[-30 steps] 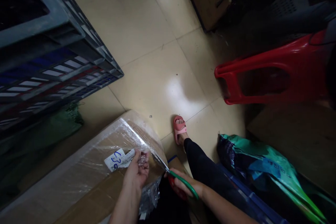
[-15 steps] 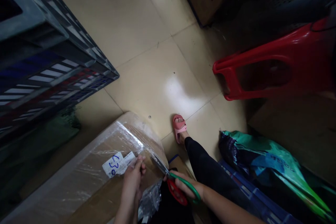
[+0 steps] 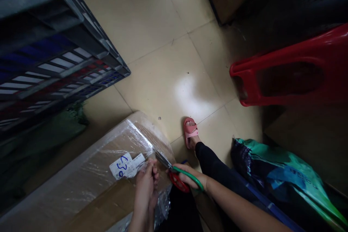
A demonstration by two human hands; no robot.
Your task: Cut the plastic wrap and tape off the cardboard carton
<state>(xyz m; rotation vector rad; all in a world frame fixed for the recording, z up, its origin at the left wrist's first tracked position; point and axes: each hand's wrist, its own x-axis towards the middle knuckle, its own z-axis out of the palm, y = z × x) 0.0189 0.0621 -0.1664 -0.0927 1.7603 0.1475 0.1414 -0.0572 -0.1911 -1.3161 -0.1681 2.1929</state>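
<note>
While right grip [image 3: 191,178] clamps scissors [image 3: 172,168], blades [image 3: 163,160] beside left grip [image 3: 148,174], pinched on plastic wrap [image 3: 143,166]

Carton [image 3: 89,185] of brown cardboard, covered by glossy, wrinkled clear film [image 3: 137,133]. Scissors [image 3: 164,160]: metal blades, smooth plastic handles noted. Floor tiles [image 3: 152,83] seen smooth, glossy.

The left hand [image 3: 148,175] is closed, its thumb and fingers drawn together at the top and the other fingers curled in on the side toward the right hand [image 3: 190,177]. Its forearm [image 3: 140,212] runs up from below it, steeply, the wrist nearly straight. The right hand sits just beside the left, apart from it, at about the same height, with its fingers bent inward in a grip. Its bare forearm [image 3: 233,201] slants down and outward behind it
</note>
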